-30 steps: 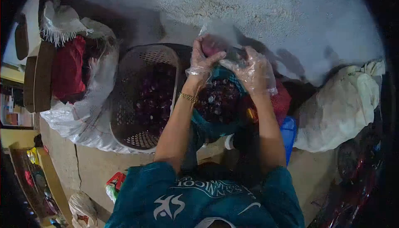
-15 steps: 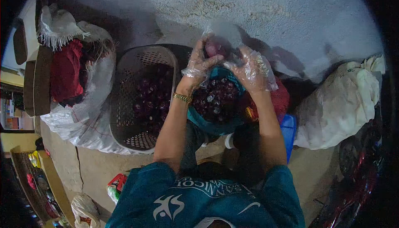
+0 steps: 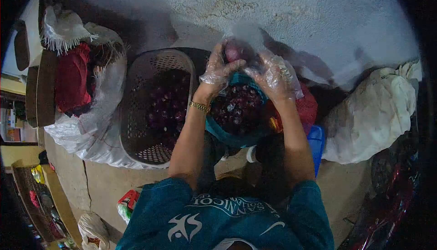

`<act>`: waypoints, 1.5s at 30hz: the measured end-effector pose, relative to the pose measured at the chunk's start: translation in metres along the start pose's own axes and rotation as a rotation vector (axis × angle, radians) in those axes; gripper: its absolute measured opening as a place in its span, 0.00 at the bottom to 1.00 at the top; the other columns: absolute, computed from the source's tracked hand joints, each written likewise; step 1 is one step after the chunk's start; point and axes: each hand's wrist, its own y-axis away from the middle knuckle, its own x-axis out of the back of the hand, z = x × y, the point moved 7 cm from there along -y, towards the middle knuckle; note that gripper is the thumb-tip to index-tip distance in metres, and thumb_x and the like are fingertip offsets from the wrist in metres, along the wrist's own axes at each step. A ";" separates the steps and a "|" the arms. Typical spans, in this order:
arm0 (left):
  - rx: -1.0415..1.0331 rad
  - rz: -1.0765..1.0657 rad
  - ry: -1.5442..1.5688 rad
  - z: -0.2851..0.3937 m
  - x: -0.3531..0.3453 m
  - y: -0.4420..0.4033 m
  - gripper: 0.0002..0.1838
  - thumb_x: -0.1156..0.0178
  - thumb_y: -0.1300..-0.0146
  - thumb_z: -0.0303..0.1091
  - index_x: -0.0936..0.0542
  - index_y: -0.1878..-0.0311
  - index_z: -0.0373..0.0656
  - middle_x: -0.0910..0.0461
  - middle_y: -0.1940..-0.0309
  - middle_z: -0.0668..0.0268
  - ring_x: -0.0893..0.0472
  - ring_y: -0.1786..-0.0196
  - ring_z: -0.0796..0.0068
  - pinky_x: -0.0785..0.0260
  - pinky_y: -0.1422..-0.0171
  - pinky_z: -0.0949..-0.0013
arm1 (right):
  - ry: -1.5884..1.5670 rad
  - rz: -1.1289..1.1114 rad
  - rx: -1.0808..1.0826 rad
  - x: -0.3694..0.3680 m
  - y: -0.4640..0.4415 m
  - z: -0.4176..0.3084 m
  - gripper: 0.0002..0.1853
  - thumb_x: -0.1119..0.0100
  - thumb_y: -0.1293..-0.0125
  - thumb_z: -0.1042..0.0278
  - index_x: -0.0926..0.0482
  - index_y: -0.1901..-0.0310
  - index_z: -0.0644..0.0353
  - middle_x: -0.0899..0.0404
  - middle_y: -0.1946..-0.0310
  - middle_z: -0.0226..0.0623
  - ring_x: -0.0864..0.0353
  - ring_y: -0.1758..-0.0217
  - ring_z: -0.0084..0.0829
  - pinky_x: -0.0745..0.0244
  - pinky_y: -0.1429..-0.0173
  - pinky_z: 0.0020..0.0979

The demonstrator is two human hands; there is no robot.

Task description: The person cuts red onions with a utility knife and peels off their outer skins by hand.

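Observation:
A round purple onion (image 3: 235, 52) sits between the thumb and fingers of my left hand (image 3: 216, 70), which wears a clear plastic glove. My right hand (image 3: 269, 73), gloved the same way, is beside it with thumb and fingers apart and nothing visible between them. Below both hands stands a teal container (image 3: 220, 134) full of dark purple onions (image 3: 236, 109). To its left, a grey perforated basket (image 3: 157, 154) holds more dark purple onions (image 3: 167, 106).
White sacks stand at the left (image 3: 107, 134) and right (image 3: 371, 122). A red mesh bag (image 3: 307, 109) and a blue plastic object (image 3: 316, 145) lie right of the teal container. Behind is a rough wall (image 3: 296, 8). A small red and green packet (image 3: 127, 202) rests on the floor.
The onion has turned a little and shows more clearly in my left hand. My right hand has shifted slightly, and my left wrist has moved a little left.

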 end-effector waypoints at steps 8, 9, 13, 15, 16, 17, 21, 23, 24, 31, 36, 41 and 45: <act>-0.008 0.013 0.061 0.000 0.000 0.001 0.37 0.30 0.50 0.25 0.36 0.37 0.38 0.31 0.44 0.62 0.30 0.42 0.70 0.35 0.36 0.67 | 0.033 0.011 0.020 -0.012 0.002 0.015 0.28 0.33 0.46 0.53 0.25 0.49 0.65 0.23 0.52 0.52 0.25 0.48 0.52 0.31 0.42 0.44; -0.006 0.012 0.030 0.003 -0.001 0.002 0.37 0.30 0.49 0.26 0.36 0.36 0.40 0.30 0.44 0.62 0.30 0.42 0.69 0.35 0.36 0.67 | 0.033 0.011 0.020 -0.011 0.002 0.012 0.28 0.33 0.46 0.53 0.25 0.49 0.65 0.23 0.52 0.52 0.25 0.48 0.52 0.31 0.42 0.44; 0.018 0.018 0.008 -0.004 0.001 -0.001 0.37 0.30 0.49 0.26 0.36 0.35 0.41 0.30 0.43 0.62 0.30 0.41 0.70 0.36 0.35 0.67 | 0.031 -0.001 -0.008 -0.015 0.002 0.015 0.29 0.34 0.46 0.52 0.25 0.49 0.66 0.24 0.50 0.54 0.26 0.45 0.52 0.34 0.39 0.45; 0.005 0.019 -0.027 -0.004 0.002 0.000 0.37 0.30 0.49 0.26 0.36 0.35 0.41 0.30 0.43 0.62 0.30 0.41 0.70 0.36 0.35 0.67 | 0.015 0.009 0.013 -0.015 0.003 0.014 0.29 0.34 0.45 0.51 0.25 0.49 0.66 0.24 0.50 0.54 0.27 0.44 0.53 0.35 0.38 0.45; -0.009 0.020 -0.062 -0.001 0.002 0.000 0.37 0.30 0.49 0.26 0.36 0.35 0.40 0.30 0.43 0.62 0.30 0.42 0.70 0.35 0.36 0.67 | 0.032 0.005 0.000 -0.014 0.003 0.013 0.29 0.34 0.45 0.51 0.25 0.49 0.66 0.25 0.49 0.54 0.27 0.44 0.53 0.35 0.38 0.45; -0.008 0.020 -0.062 0.000 0.002 0.000 0.37 0.30 0.49 0.26 0.36 0.35 0.40 0.30 0.43 0.62 0.30 0.42 0.70 0.35 0.36 0.67 | 0.049 0.001 -0.013 -0.013 0.003 0.012 0.29 0.34 0.45 0.51 0.25 0.49 0.65 0.25 0.49 0.54 0.27 0.44 0.53 0.35 0.37 0.44; -0.053 0.002 -0.034 0.006 -0.001 0.002 0.37 0.31 0.49 0.25 0.36 0.36 0.40 0.30 0.42 0.62 0.30 0.41 0.69 0.35 0.36 0.67 | 0.000 -0.162 -0.130 -0.012 0.000 0.009 0.28 0.34 0.45 0.51 0.25 0.49 0.65 0.24 0.50 0.54 0.27 0.46 0.54 0.34 0.39 0.44; -0.055 0.011 -0.016 0.004 0.000 0.002 0.37 0.31 0.49 0.25 0.36 0.36 0.40 0.31 0.42 0.62 0.30 0.41 0.69 0.35 0.36 0.67 | 0.057 0.063 0.051 -0.012 0.006 0.013 0.28 0.34 0.46 0.52 0.25 0.50 0.65 0.23 0.53 0.55 0.25 0.49 0.54 0.32 0.43 0.45; -0.039 0.014 0.008 0.001 0.000 0.000 0.37 0.30 0.50 0.25 0.35 0.36 0.40 0.31 0.42 0.62 0.30 0.41 0.69 0.35 0.36 0.67 | 0.057 0.063 0.051 -0.012 0.004 0.013 0.28 0.34 0.46 0.52 0.25 0.50 0.65 0.23 0.53 0.55 0.25 0.49 0.54 0.32 0.43 0.45; -0.090 0.042 -0.137 0.006 0.002 0.000 0.37 0.29 0.51 0.26 0.33 0.37 0.42 0.31 0.42 0.63 0.30 0.41 0.69 0.34 0.36 0.67 | 0.110 0.111 0.103 -0.010 0.002 0.012 0.26 0.32 0.49 0.51 0.22 0.56 0.64 0.20 0.60 0.52 0.20 0.56 0.51 0.26 0.53 0.44; -0.013 0.031 0.036 0.002 0.002 0.000 0.35 0.30 0.50 0.25 0.34 0.38 0.40 0.30 0.45 0.63 0.30 0.42 0.70 0.35 0.37 0.68 | 0.096 0.122 0.116 -0.003 -0.002 0.007 0.25 0.32 0.50 0.49 0.21 0.59 0.64 0.20 0.65 0.51 0.20 0.61 0.51 0.26 0.57 0.44; -0.050 0.045 -0.085 0.002 0.007 0.000 0.36 0.30 0.50 0.26 0.34 0.37 0.40 0.30 0.45 0.63 0.30 0.43 0.71 0.33 0.38 0.68 | 0.127 0.178 0.153 0.002 0.001 0.005 0.25 0.33 0.49 0.47 0.21 0.64 0.64 0.20 0.67 0.52 0.20 0.64 0.51 0.26 0.59 0.45; 0.032 0.058 0.160 -0.002 0.008 0.000 0.35 0.30 0.49 0.26 0.35 0.37 0.39 0.29 0.45 0.62 0.28 0.44 0.72 0.31 0.39 0.68 | 0.154 0.184 0.159 0.001 -0.001 0.005 0.25 0.33 0.49 0.47 0.21 0.65 0.66 0.20 0.68 0.52 0.20 0.64 0.51 0.26 0.58 0.45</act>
